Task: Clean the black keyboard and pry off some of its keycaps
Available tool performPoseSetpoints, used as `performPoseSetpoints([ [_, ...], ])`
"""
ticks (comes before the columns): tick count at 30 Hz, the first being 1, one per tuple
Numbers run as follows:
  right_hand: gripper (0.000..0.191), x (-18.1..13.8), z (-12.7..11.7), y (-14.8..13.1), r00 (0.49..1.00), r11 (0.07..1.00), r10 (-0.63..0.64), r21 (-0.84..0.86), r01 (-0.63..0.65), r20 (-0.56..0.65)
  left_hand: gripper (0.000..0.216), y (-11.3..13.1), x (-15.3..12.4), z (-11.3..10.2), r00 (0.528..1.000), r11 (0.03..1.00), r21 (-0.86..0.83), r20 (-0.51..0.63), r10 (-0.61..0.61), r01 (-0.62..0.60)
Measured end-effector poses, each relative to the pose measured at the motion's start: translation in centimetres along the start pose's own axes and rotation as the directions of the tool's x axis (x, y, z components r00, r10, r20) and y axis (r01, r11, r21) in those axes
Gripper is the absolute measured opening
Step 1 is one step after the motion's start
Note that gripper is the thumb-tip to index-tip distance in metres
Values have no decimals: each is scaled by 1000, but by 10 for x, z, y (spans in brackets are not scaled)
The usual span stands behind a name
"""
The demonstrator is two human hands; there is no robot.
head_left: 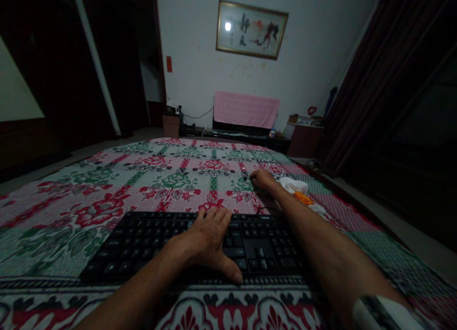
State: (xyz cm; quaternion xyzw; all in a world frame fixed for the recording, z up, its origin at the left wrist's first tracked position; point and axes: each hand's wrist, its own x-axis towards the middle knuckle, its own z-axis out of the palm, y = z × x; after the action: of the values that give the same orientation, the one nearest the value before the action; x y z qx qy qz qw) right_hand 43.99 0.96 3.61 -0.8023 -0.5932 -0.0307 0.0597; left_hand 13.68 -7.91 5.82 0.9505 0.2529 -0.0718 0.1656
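Observation:
A black keyboard (143, 242) lies flat on the flowered bedspread (178, 180) close in front of me. On its middle rests my left hand (210, 237), open, the thumb spread toward the near edge and the fingers reaching to the far edge. My right hand (263, 178) is stretched past the keyboard's far right side, its fingers closed. Small dark bits (246, 178) show at its fingertips; what they are is too small to tell. A dark cable (266, 208) curves out from behind the keyboard, partly hidden by my right forearm.
A white bag (293, 185) with an orange part (303, 197) lies just right of my right forearm. Beyond the bed, a pink towel (246, 110) covers a screen by the wall. A dark curtain (352, 82) hangs on the right, and a framed picture (252, 29) is above.

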Motion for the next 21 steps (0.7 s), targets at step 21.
performPoseSetpoints([
  [21, 34, -1, -6, -20, 986, 983, -168, -82, 166, -19, 122, -1, 0, 0, 1000, 1000, -12, 9, 3, -3],
])
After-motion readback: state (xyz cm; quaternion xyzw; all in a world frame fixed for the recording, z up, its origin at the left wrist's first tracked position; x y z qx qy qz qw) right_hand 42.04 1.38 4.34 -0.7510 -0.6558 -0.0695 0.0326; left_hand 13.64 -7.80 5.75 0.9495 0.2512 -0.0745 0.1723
